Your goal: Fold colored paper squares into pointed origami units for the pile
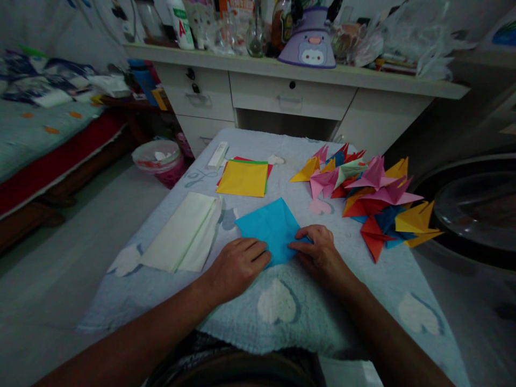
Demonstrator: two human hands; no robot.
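Note:
A blue sheet of paper [271, 226] lies folded on the cloth-covered table [290, 317] right in front of me. My left hand [237, 266] rests on its near left corner with fingers curled and pressed down. My right hand [318, 251] presses the near right edge with fingertips together on the paper. Both hands are flat against the table, pinning the sheet.
A stack of coloured square sheets [244, 177], yellow on top, lies beyond. Several folded paper shapes [371, 201] are heaped at the right. A pale folded packet [185, 234] lies at the left, a white tube [218, 155] further back. A desk with drawers [290, 99] stands behind; a bin [158, 158] sits on the floor.

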